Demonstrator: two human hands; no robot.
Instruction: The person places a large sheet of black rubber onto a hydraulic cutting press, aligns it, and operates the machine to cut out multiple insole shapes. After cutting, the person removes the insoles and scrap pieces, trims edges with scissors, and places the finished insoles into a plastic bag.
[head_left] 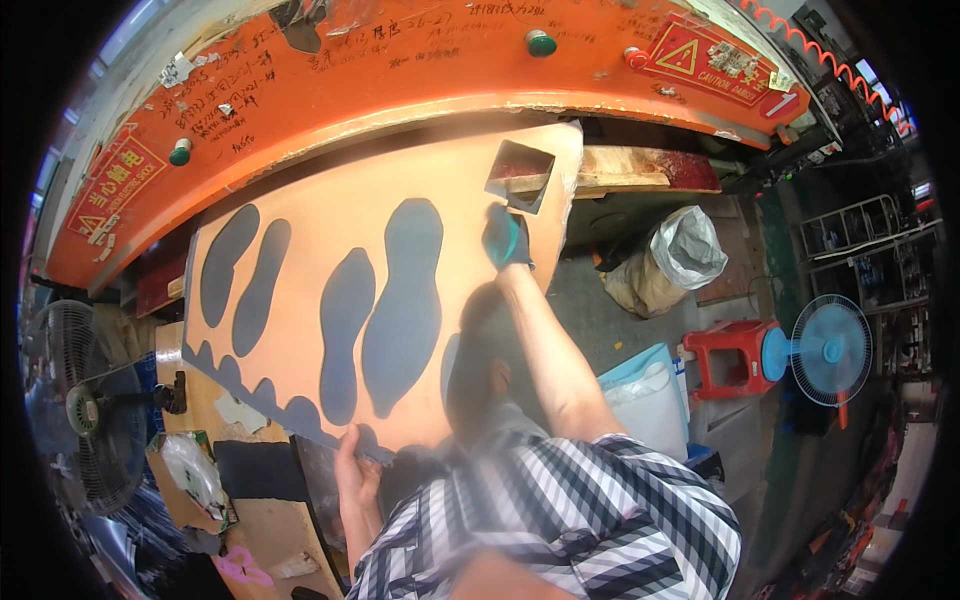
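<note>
From where I stand, looking down with the head view, the person is bent over a big tan sheet that slants across the middle of the scene. Its far edge meets the front of an orange machine. Dark sole shapes run across it, some broad and some slim; whether they are cut through or merely dark I can't tell. Near the sheet's far right corner sits a four-sided opening, and past that corner a wooden board juts out to the right.

The hands are well apart. The right hand, in a dark and teal glove, is blurred at the near side of the opening; I can't tell whether it grips anything. The left hand, bare, is at the sheet's near edge, though how firmly it holds is hidden from me.

My guess is that the step in hand is handling and lining up the sheet at the machine. The next move, I'd judge, calls for keeping it flat and square, with both hands steadying it before anything presses down.
</note>
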